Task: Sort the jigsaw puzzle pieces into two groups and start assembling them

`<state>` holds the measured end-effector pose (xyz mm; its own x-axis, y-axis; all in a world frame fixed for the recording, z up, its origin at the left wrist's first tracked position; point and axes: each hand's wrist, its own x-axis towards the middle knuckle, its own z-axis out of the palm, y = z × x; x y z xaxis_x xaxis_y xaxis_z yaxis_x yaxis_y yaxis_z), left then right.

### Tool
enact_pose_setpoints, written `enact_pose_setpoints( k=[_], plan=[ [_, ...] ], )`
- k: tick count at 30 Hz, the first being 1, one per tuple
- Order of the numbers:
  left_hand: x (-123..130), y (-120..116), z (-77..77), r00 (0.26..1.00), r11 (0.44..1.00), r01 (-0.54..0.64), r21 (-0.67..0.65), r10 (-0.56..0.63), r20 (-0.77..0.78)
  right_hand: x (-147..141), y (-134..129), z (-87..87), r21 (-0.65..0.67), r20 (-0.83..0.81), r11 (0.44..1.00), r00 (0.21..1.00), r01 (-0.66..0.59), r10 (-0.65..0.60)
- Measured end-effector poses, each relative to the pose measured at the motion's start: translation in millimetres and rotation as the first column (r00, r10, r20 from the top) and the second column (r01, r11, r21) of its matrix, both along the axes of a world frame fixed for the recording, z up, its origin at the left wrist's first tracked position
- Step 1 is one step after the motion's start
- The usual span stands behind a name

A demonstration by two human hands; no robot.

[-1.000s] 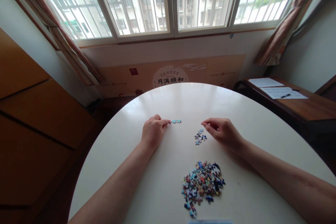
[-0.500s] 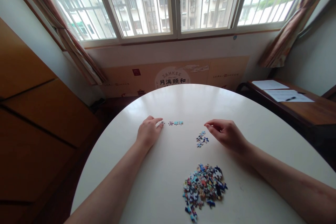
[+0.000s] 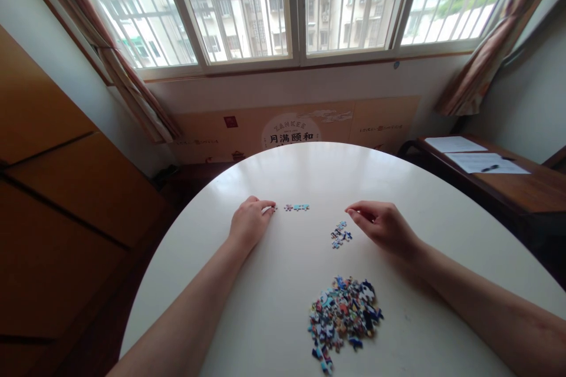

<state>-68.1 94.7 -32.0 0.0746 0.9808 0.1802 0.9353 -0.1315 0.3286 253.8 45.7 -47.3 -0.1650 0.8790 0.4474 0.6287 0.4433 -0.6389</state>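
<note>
1. The fingers of the left hand [image 3: 250, 222] are pinching a small puzzle piece [image 3: 276, 208] on the white table [image 3: 260, 318].
2. The fingers of the right hand [image 3: 384, 222] are curling, with the thumb and pointer tips sitting close together. I cannot tell if they are holding anything.
3. Nearest, a big pile of puzzle pieces [image 3: 342, 309] is sitting on the table. It is showing dark blue, white, red and light blue bits. A few pieces are trailing off its near left side.
4. Farther off, a little bunch of pieces [image 3: 346, 237], blue, white and dark, is lying just left of the right hand.
5. Past that, a row of three pieces [image 3: 297, 208] is lying between the hands, closer to the left one. Its left piece is looking pinkish, the other two blue-green.
6. A second ago, the left fingers were touching the row's end. Now they are resting apart from it, leaving a gap. The right hand is keeping about the same pose.
7. Both arms are running out of view. Pieces in the pile are covering each other. Fingertips are hiding much of the pinched piece. The table is blocking the bottom of the sign [image 3: 289, 129].
</note>
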Motion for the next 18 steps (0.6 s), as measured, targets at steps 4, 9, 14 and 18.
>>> enact_pose_setpoints(
  k=[4,9,14,18],
  plan=[
    [-1.3,1.3,-1.0,1.000,1.000,0.005,0.008,-0.005,-0.013,1.4,0.7,3.0,0.011,0.020,1.000,1.000,0.004,-0.005],
    [-2.7,5.0,-3.1,1.000,0.998,0.005,0.067,-0.005,-0.009,10.2,-3.9,27.8,-0.011,0.180,0.993,0.976,-0.119,0.119],
    [8.1,-8.4,4.6,0.994,0.958,0.108,0.266,-0.110,-0.008,13.7,-19.2,59.9,-0.245,0.365,0.872,0.793,-0.423,0.487],
    [26.2,-30.5,14.5,0.955,0.917,0.291,0.273,-0.296,-0.024,10.6,-32.9,72.5,-0.428,0.379,0.799,0.718,-0.423,0.583]
  ],
)
